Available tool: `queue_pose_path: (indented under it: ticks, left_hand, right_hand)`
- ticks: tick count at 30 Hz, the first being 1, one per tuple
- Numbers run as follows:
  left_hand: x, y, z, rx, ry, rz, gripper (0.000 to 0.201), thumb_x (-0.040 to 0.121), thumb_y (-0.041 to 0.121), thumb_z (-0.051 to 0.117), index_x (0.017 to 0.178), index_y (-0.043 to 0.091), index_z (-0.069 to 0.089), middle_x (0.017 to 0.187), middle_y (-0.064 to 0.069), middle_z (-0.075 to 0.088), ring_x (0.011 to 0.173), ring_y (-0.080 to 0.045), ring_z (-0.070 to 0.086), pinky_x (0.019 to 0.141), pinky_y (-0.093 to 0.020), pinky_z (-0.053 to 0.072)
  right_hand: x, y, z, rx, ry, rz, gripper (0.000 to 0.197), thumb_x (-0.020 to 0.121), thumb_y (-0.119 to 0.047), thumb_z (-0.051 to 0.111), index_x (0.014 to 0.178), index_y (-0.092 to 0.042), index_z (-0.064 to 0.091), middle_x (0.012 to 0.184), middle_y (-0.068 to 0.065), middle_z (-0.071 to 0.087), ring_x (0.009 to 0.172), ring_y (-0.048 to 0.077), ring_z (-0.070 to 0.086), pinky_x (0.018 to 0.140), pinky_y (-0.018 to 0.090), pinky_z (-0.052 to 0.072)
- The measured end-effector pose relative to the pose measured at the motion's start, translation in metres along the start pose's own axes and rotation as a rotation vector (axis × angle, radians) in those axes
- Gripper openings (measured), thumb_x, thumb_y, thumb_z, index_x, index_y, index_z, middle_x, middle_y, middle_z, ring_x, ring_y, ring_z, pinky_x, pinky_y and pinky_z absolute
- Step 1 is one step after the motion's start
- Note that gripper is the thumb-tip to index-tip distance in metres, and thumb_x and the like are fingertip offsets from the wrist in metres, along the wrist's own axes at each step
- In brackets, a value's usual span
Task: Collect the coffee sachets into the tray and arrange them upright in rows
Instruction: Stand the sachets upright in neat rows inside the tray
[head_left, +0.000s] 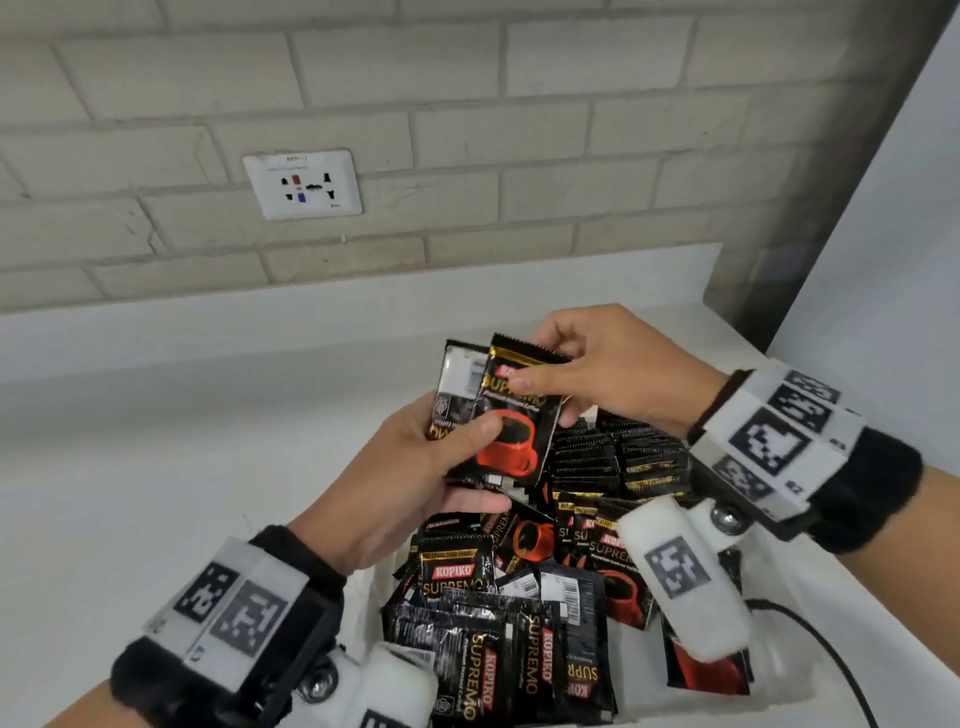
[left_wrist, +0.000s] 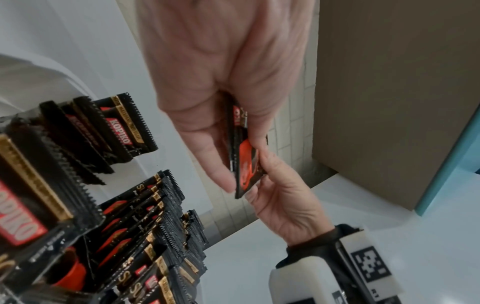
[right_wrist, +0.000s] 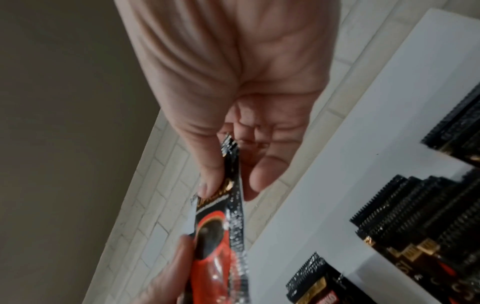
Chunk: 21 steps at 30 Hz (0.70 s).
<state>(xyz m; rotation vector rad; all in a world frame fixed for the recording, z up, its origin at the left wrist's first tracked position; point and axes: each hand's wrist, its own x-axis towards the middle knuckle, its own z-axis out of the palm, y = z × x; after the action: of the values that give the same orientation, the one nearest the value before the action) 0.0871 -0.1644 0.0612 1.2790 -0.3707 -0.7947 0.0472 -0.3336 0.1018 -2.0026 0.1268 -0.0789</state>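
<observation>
White counter (head_left: 156, 441); both hands' grip on sachets (head_left: 511, 415)

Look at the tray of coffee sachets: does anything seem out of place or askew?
Yes. The near sachets lie flat in a jumbled heap, some face down, while the far rows stand upright. The left hand and right hand hold two sachets, one reversed.

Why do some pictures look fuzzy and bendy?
Head view: mostly sharp, sachet print readable, though the counter edge bends. Left wrist view: the left hand sits close and soft. Right wrist view: blurriest, the right hand and sachet smeared.
</observation>
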Motion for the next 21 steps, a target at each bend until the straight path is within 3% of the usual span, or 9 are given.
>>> queue_pose_path:
  ticks: [5, 9, 12, 16, 19, 21]
  left_hand:
    - [-0.006, 0.004, 0.007, -0.134, -0.025, 0.009, 0.032, 0.076, 0.019, 0.054, 0.107, 0.012, 0.058, 0.092, -0.011, 0.072, 0.073, -0.021, 0.071, 0.054, -0.027, 0.058]
    - [-0.009, 0.003, 0.006, -0.096, -0.034, 0.057, 0.029, 0.074, 0.017, 0.055, 0.103, 0.014, 0.060, 0.094, -0.011, 0.072, 0.076, -0.021, 0.071, 0.062, -0.031, 0.060]
    - [-0.010, 0.007, -0.004, 0.113, 0.065, 0.239, 0.015, 0.067, 0.018, 0.062, 0.079, 0.023, 0.070, 0.094, -0.003, 0.073, 0.083, -0.016, 0.069, 0.072, -0.030, 0.059]
    - [-0.013, 0.018, -0.020, 0.386, 0.125, 0.525, 0.022, 0.060, 0.011, 0.066, 0.061, 0.033, 0.073, 0.099, 0.007, 0.069, 0.096, 0.001, 0.062, 0.077, -0.012, 0.048]
    - [-0.015, 0.020, -0.033, 0.519, 0.107, 0.627, 0.027, 0.051, 0.012, 0.082, 0.055, 0.036, 0.071, 0.112, 0.009, 0.057, 0.101, 0.005, 0.055, 0.085, -0.013, 0.045]
    - [-0.014, 0.017, -0.037, 0.602, 0.089, 0.673, 0.016, 0.056, 0.023, 0.072, 0.053, 0.038, 0.068, 0.116, 0.016, 0.056, 0.106, 0.003, 0.052, 0.088, -0.019, 0.044]
  right_hand:
    - [-0.012, 0.003, -0.013, 0.124, 0.041, 0.039, 0.009, 0.078, -0.007, 0.067, 0.083, -0.009, 0.060, 0.071, 0.002, 0.065, 0.044, 0.002, 0.058, 0.044, 0.015, 0.049]
    - [-0.022, 0.002, -0.014, 0.101, 0.087, -0.066, 0.011, 0.078, -0.005, 0.067, 0.078, -0.014, 0.060, 0.071, 0.000, 0.066, 0.048, 0.006, 0.058, 0.046, 0.018, 0.049]
    - [-0.037, 0.000, -0.016, 0.012, 0.033, -0.183, 0.013, 0.075, -0.011, 0.070, 0.077, -0.023, 0.064, 0.075, 0.000, 0.069, 0.055, 0.009, 0.059, 0.052, 0.019, 0.051]
    - [-0.055, -0.004, -0.026, -0.100, -0.160, -0.147, 0.013, 0.066, -0.026, 0.070, 0.079, -0.021, 0.069, 0.079, 0.005, 0.071, 0.066, 0.017, 0.063, 0.063, 0.025, 0.052]
    - [-0.057, -0.002, -0.035, -0.139, -0.207, -0.121, 0.027, 0.058, -0.039, 0.068, 0.076, -0.018, 0.068, 0.075, 0.007, 0.071, 0.064, 0.019, 0.061, 0.062, 0.026, 0.051]
    - [-0.055, -0.004, -0.035, -0.112, -0.175, -0.139, 0.025, 0.055, -0.043, 0.067, 0.071, -0.024, 0.068, 0.077, 0.007, 0.071, 0.065, 0.014, 0.061, 0.063, 0.021, 0.049]
